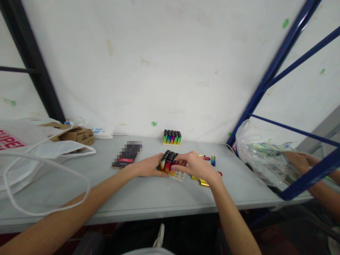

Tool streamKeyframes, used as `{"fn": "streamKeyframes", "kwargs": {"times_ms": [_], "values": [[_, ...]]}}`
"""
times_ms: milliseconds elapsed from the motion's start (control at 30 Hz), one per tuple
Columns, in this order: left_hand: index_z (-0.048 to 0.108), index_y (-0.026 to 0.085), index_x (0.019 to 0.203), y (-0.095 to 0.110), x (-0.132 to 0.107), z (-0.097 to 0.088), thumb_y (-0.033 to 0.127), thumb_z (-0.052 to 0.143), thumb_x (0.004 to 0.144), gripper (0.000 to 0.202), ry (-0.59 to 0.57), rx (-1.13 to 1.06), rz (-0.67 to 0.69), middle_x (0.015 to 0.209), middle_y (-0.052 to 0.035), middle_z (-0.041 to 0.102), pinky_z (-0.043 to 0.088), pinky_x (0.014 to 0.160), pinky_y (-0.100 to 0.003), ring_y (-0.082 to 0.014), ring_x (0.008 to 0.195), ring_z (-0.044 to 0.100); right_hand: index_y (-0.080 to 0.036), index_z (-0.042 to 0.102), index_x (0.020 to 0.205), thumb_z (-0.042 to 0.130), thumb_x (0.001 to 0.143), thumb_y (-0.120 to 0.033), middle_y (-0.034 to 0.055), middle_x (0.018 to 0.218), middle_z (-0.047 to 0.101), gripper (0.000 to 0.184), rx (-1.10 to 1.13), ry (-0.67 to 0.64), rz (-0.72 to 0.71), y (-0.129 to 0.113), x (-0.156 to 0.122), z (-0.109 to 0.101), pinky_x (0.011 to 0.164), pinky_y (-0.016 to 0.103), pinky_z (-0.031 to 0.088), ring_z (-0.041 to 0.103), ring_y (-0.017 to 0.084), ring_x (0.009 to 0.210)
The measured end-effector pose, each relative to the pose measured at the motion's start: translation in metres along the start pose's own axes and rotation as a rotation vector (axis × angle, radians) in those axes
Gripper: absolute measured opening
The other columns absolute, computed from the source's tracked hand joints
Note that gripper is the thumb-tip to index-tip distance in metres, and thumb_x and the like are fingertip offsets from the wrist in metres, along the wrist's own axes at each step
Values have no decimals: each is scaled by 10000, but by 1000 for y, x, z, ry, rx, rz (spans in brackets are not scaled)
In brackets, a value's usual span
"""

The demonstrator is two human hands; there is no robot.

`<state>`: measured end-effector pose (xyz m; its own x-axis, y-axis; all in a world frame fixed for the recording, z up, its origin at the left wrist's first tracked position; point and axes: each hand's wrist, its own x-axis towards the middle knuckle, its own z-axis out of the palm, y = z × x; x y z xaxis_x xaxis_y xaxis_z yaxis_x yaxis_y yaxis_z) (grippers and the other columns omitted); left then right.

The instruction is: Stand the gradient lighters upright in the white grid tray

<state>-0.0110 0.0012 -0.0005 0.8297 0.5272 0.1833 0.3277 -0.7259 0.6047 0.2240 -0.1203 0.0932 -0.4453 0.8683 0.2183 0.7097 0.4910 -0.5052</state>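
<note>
A pale lighter tray point(180, 176) with square pockets sits on the grey table, its left part filled with upright black-topped lighters point(167, 161). My left hand point(150, 165) is closed around the left side of this group, thumb in front and fingers behind. At the right of the filled rows, my right hand point(190, 164) pinches a yellow and pink lighter point(173, 171) standing over the tray; whether it is fully seated I cannot tell. Loose lighters lie beyond and beneath my right hand, among them a blue one point(213, 160) and a gold one point(204, 182).
A full block of colourful lighters point(172, 137) stands by the wall. A phone point(126, 154) lies at the left, near white plastic bags point(47, 159) and a cardboard box point(79, 136). Past the blue metal frame point(255, 95), another person's hands point(297, 161) are beside a clear plastic bag point(255, 152).
</note>
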Motion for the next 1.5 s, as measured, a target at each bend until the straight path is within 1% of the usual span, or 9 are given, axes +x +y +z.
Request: {"fn": "streamKeyframes", "kwargs": {"times_ms": [233,467,567,733,867,1000,1100,1300,1500], "values": [[672,219,1329,4,0,-2,662,818,835,680,-18,25,5,1328,-117,646,469,1194,-460,-372,1289,630,-187,772,789,775,961,-249,50,735,785,183,-86,-81,80,-1,7,9,577,268,398,674,186,626],[626,203,1401,-3,0,1,664,836,827,766,3,46,24,1369,-123,639,461,1207,-464,-370,1290,635,-167,793,763,768,993,-410,86,712,777,336,-344,-102,221,-4,7,8,611,271,419,685,188,633],[632,210,1404,-5,1,1,655,832,836,749,1,53,16,1414,-122,631,443,1229,-463,-368,1311,633,-165,802,780,783,970,-477,70,698,781,365,-245,-120,231,5,3,-2,626,267,448,702,187,633],[592,212,1468,-2,1,-1,626,826,864,768,-2,75,41,1460,-119,635,422,1252,-436,-356,1353,619,-162,813,970,694,1011,-390,61,810,825,260,-70,15,290,40,-23,-44,688,256,520,758,193,720],[569,189,1495,0,0,-3,642,821,861,819,-10,112,5,1499,-135,619,416,1258,-425,-358,1364,618,-175,807,1068,677,1005,-312,76,866,838,200,-310,144,533,90,-45,-73,739,275,529,781,219,799],[532,180,1537,3,-1,-4,647,832,846,887,5,122,-20,1496,-138,629,453,1230,-421,-362,1325,646,-121,803,1148,685,1013,-370,179,1063,836,307,-529,325,862,148,-56,-73,868,331,537,785,292,1027],[615,209,1463,5,-2,-5,647,812,864,767,-12,111,0,1459,-106,654,480,1205,-400,-354,1292,671,-116,798,1178,754,958,-389,185,1127,827,353,-471,324,911,177,-58,-58,874,320,542,778,288,1069],[598,195,1467,4,-1,-4,631,816,860,778,-5,118,2,1475,-121,635,459,1226,-429,-346,1297,663,-150,818,1065,855,807,-267,134,964,840,286,-332,292,959,197,-58,-46,688,276,520,793,255,872],[546,177,1506,6,-1,-4,638,820,848,849,-4,111,-30,1468,-135,647,479,1202,-427,-361,1318,657,-156,790,999,778,847,-249,126,945,828,178,-229,459,829,197,-55,-58,690,290,544,765,218,742]]}}
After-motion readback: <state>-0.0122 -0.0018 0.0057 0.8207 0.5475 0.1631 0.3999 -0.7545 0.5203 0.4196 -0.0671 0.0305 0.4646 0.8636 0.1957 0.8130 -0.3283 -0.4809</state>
